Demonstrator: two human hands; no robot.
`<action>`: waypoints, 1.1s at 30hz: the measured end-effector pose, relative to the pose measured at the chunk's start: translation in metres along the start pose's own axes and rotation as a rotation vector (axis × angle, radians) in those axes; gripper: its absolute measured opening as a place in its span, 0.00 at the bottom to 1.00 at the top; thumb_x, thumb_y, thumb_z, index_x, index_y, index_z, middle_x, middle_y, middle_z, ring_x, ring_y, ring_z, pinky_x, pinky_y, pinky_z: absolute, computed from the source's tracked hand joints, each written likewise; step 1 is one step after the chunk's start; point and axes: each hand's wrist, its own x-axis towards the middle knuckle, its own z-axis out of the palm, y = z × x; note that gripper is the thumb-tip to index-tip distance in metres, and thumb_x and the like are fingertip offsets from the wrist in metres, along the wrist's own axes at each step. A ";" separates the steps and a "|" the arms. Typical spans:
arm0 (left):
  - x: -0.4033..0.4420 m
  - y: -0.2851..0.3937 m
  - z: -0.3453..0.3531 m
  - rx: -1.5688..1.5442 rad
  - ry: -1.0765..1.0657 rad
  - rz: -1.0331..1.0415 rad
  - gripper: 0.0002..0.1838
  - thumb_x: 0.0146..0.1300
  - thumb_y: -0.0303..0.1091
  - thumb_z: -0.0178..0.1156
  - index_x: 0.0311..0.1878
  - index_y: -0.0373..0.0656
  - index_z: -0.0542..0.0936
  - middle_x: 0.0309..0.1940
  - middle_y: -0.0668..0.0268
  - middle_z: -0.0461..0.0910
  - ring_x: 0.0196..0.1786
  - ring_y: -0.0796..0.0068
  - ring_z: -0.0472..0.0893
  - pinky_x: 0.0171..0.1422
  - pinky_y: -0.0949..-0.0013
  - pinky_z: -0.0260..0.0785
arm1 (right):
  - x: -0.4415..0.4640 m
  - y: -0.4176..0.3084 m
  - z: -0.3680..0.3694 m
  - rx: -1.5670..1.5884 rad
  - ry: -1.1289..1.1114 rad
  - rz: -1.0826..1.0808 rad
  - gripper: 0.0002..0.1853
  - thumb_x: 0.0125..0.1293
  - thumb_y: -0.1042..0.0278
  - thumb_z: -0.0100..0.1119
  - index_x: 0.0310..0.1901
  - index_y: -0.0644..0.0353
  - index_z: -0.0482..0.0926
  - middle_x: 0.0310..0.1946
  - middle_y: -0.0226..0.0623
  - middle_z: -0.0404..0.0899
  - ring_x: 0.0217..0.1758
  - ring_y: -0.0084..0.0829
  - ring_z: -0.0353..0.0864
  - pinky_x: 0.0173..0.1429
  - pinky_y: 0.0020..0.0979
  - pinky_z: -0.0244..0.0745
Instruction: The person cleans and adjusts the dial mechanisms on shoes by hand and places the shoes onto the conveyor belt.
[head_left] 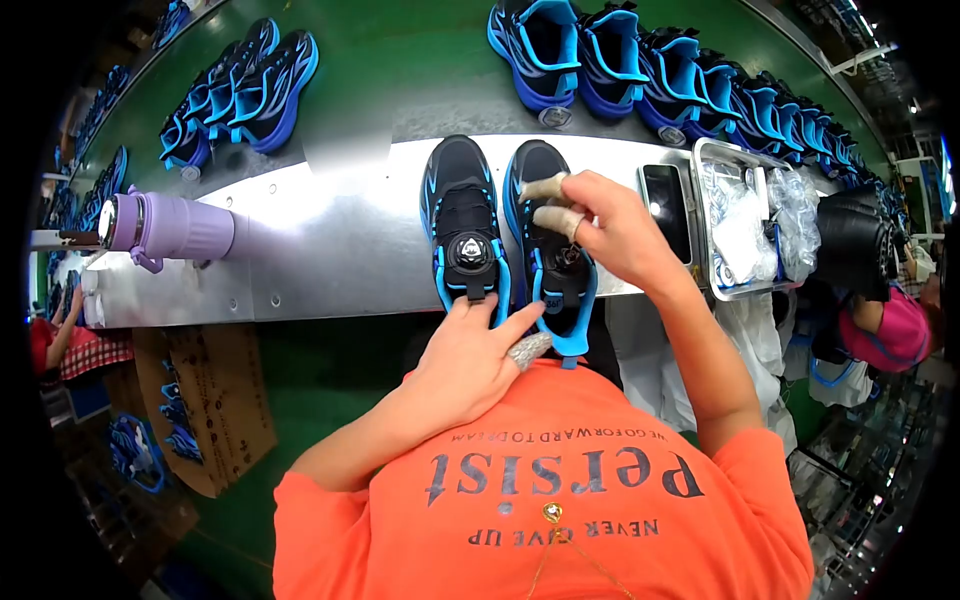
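Left hand (475,350), fingers spread, touches two shoes (461,195) side by side on the metal surface (320,225); right hand (595,222) curls over the right shoe (538,158), its grip hard to tell; beyond stands a row of more shoes (665,85)

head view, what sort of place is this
Most likely a shoe factory line: a long row of matching black-and-blue shoes stands on a green surface, with another pair on the metal bench.
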 end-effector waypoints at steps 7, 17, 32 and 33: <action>0.009 -0.010 0.018 0.102 0.137 0.110 0.21 0.72 0.47 0.55 0.64 0.53 0.78 0.45 0.47 0.76 0.44 0.42 0.78 0.53 0.50 0.72 | 0.011 -0.025 0.036 0.047 -0.307 -0.126 0.24 0.62 0.66 0.67 0.61 0.42 0.81 0.37 0.40 0.69 0.43 0.39 0.74 0.49 0.37 0.72; 0.050 -0.029 -0.068 -0.083 0.111 -0.080 0.18 0.71 0.41 0.50 0.38 0.36 0.82 0.29 0.51 0.81 0.32 0.55 0.81 0.40 0.57 0.72 | 0.000 -0.009 -0.037 0.071 0.014 -0.032 0.13 0.66 0.67 0.66 0.52 0.55 0.86 0.34 0.34 0.76 0.39 0.30 0.76 0.44 0.29 0.71; 0.273 -0.078 -0.086 0.281 0.471 0.264 0.30 0.61 0.39 0.67 0.64 0.36 0.75 0.66 0.47 0.72 0.69 0.49 0.72 0.74 0.58 0.64 | 0.105 0.130 -0.078 -0.484 0.146 0.264 0.30 0.63 0.57 0.70 0.67 0.44 0.73 0.41 0.47 0.82 0.44 0.49 0.82 0.52 0.43 0.76; 0.290 -0.083 -0.070 0.291 0.347 0.183 0.35 0.60 0.39 0.68 0.68 0.35 0.70 0.69 0.47 0.69 0.71 0.48 0.68 0.76 0.59 0.60 | 0.113 0.148 -0.074 -0.377 0.165 0.260 0.26 0.63 0.56 0.69 0.63 0.46 0.76 0.43 0.48 0.83 0.47 0.50 0.82 0.53 0.43 0.76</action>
